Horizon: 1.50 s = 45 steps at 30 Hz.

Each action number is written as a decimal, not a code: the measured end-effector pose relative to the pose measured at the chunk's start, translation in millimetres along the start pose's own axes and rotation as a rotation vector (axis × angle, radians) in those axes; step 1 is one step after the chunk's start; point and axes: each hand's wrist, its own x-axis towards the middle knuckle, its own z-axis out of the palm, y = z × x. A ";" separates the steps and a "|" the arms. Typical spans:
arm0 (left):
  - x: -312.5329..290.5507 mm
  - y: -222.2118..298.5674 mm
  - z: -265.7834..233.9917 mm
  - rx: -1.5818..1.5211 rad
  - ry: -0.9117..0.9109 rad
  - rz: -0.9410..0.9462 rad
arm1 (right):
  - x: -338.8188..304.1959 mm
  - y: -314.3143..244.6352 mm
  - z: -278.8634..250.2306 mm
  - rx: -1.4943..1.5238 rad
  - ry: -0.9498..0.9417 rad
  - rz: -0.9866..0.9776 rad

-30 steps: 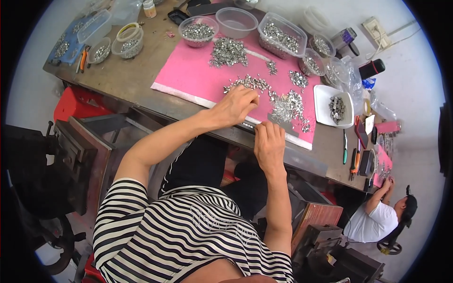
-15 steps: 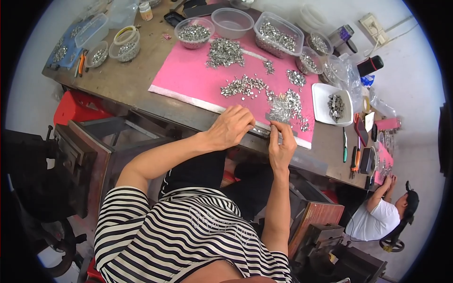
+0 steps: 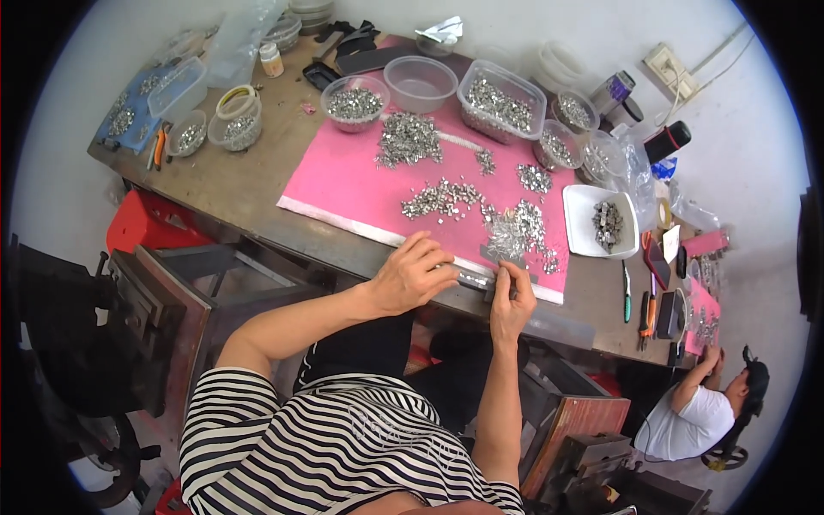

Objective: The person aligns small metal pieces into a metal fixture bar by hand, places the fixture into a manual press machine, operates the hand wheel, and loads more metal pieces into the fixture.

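Two bare hands are working at the near edge of the tabletop (image 3: 240,176), where a dark narrow strip (image 3: 472,281) is lying between them and carrying a short line of small bright pieces. The left hand (image 3: 414,273) is hovering at the strip's left end with its fingers bending toward the thumb; from where I am standing, I am not able to tell whether it is gripping a piece. The right hand (image 3: 513,298) is bringing thumb and forefinger together at the other end, though its fingertips are hiding whatever they may be pinching. As for progress, the bright line is showing that some pieces are already sitting on the strip (their number is escaping the eye at this range), while far more are lying loose. On the pink cloth (image 3: 330,176), just beyond the hands, a heap of thin shiny pieces (image 3: 508,236) is spreading at the right, a scatter of small blocks (image 3: 442,199) is lying toward the middle, and a denser pile (image 3: 408,140) is resting farther back. Behind these, a round tub (image 3: 354,126) and a rectangular tub (image 3: 489,125) are holding more metal bits, and a white tray (image 3: 577,206) at the right is containing darker blocks (image 3: 608,225). Farther right, a co-worker in a white shirt (image 3: 687,419) is sitting at another pink cloth (image 3: 702,309).
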 end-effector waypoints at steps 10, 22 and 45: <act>49.9 -158.2 -10.6 0.337 -0.028 -0.370 | 3.1 -5.4 3.9 -0.031 -0.012 -0.018; 52.4 -181.0 -16.4 0.053 0.134 -0.330 | 0.7 -0.2 3.4 -0.022 0.001 -0.029; 42.7 -56.1 22.1 -0.188 -0.363 -0.070 | 0.3 -6.3 2.4 -0.079 -0.010 -0.060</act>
